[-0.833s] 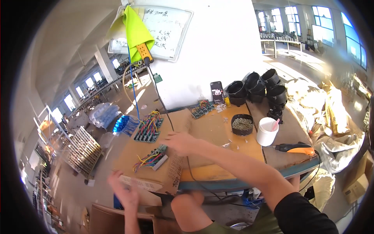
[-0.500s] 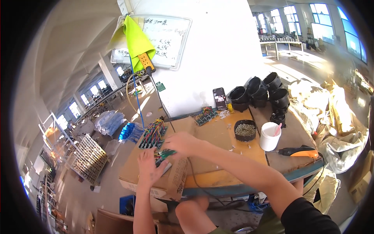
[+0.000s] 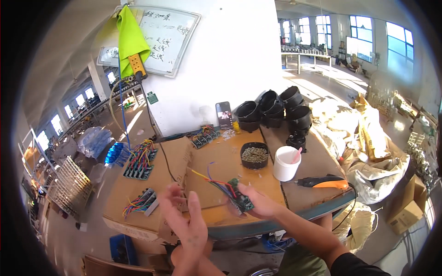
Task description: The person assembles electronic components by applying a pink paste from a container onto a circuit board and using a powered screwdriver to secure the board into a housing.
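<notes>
My right hand (image 3: 258, 202) grips a green circuit board (image 3: 239, 195) by its right edge, above the front of the table. Several coloured wires (image 3: 207, 178) trail from the board toward the left. My left hand (image 3: 186, 216) is raised just left of it, palm turned inward, fingers apart and holding nothing. Beyond my left hand, on a cardboard box (image 3: 170, 158), lie a small group of wired parts with grey-white edges (image 3: 146, 202) and a larger row of green boards with coloured wires (image 3: 140, 161).
A black bowl of small metal parts (image 3: 254, 155), a white tub (image 3: 286, 163) and an orange-handled electric screwdriver (image 3: 322, 182) stand on the right. Black round housings (image 3: 271, 108) are grouped behind, near a propped phone (image 3: 224, 115). A dark cable (image 3: 165, 161) crosses the box.
My right hand has lifted a wired board off the box and brought it right, over the table. My left hand has come away from the boards and opened. The view has turned right.
</notes>
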Demonstrator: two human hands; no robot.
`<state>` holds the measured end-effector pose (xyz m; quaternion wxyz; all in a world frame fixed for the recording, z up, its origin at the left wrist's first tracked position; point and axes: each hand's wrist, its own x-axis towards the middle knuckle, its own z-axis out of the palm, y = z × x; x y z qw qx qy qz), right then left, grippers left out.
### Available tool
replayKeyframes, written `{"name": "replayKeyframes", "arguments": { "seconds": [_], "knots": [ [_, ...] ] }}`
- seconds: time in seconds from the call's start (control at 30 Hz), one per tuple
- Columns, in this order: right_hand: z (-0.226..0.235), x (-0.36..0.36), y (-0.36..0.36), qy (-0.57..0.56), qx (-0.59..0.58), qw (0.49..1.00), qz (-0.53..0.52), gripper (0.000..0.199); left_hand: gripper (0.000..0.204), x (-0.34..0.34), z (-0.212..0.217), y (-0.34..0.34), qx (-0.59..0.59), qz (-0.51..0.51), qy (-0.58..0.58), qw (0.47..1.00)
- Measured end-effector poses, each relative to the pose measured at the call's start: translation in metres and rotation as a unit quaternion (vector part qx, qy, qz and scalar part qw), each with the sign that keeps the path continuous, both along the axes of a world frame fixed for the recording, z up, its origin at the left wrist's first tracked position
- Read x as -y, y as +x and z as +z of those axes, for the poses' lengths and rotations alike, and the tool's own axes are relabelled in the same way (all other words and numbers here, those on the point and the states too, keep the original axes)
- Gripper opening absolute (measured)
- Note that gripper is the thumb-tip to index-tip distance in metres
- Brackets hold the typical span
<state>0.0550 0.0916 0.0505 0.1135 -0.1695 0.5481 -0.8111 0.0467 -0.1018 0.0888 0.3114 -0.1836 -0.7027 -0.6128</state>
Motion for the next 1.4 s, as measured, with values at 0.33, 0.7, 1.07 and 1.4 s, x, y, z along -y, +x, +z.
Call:
{"name": "replayKeyframes", "arguments": {
  "seconds": [0.33,0.7,1.07,1.4],
  "knots": [
    [-0.032,-0.014,0.026,0.079,-0.041,0.989,-0.116,0.054,0.008,-0.055,-0.039,-0.017,0.292,-0.297,0.172,0.893],
    [-0.052,-0.001,0.029,-0.013,0.035,0.991,-0.131,0.054,0.018,-0.049,-0.055,-0.011,0.357,-0.353,0.255,0.827],
    [-0.066,-0.002,0.022,0.053,0.059,0.956,-0.283,0.049,0.012,-0.058,-0.066,0.025,0.158,-0.242,0.013,0.957],
    [-0.047,0.000,0.032,-0.050,-0.002,0.966,-0.255,0.058,0.028,-0.050,-0.065,0.056,-0.125,-0.183,-0.097,0.970]
  ]
}}
